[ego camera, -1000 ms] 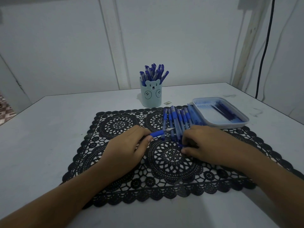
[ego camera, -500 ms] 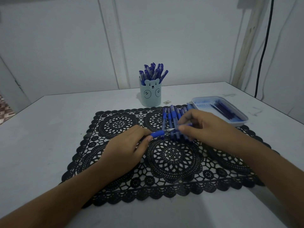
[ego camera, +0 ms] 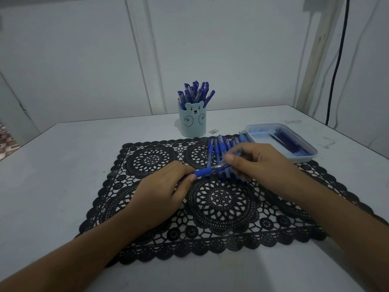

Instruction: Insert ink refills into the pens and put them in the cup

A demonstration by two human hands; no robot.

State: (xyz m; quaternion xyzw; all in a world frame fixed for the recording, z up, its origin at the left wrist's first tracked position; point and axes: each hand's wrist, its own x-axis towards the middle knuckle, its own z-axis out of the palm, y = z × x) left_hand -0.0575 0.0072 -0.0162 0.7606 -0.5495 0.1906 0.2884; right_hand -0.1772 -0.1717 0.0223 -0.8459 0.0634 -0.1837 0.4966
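Head view: I see the left hand (ego camera: pixel 160 199) fingers (ego camera: pixel 186 169) pinching the pen (ego camera: pixel 207 170) at its blue grip, the right hand (ego camera: pixel 259 163) fingers (ego camera: pixel 230 159) pinching its other end.

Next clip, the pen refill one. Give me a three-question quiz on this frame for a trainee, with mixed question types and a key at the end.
1. True or false: the left hand and the right hand grip the same pen.
2. On which side of the black lace mat, the person's left or right, does the tray stand?
3. Pens stand upright in: A. the bear-faced cup; B. the tray; C. a glass jar.

Key: 1 true. 2 right, at the mat's far corner. 3 A.
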